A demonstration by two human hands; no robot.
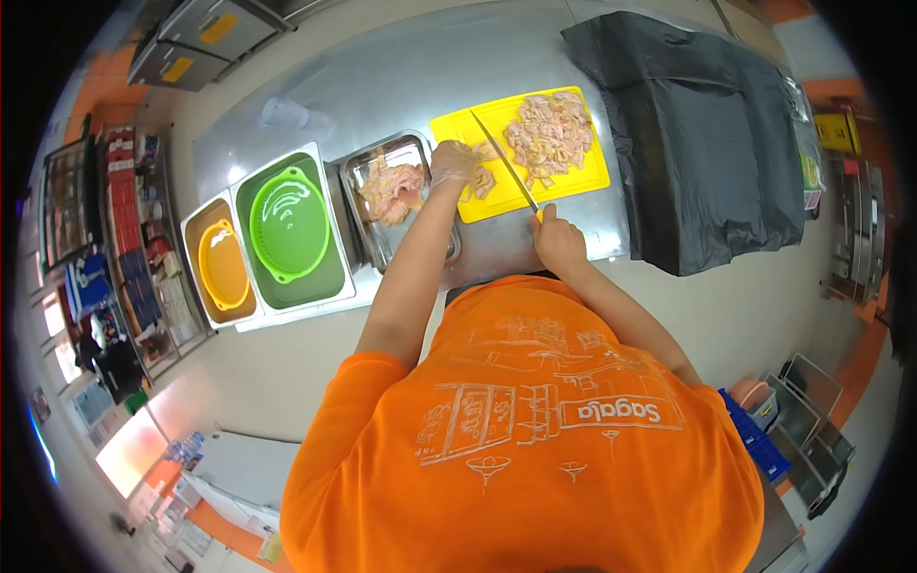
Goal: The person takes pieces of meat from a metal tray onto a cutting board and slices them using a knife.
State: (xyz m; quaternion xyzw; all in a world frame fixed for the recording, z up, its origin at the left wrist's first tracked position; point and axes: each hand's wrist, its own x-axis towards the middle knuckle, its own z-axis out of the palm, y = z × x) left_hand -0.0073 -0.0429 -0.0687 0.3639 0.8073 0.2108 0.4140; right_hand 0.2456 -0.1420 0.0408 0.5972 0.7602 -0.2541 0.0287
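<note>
My left hand, in what looks like a clear glove, is closed on a piece of raw chicken at the left part of the yellow cutting board. My right hand grips the handle of a long knife. Its blade slants across the board, between my left hand and a heap of chopped chicken on the right. Beside my left wrist, a metal tray contains larger raw chicken pieces. My left fingertips are partly hidden.
Left of the tray, a green colander and an orange-yellow colander sit in metal pans. A clear container stands behind them on the steel table. Black plastic sheeting covers something bulky at the right.
</note>
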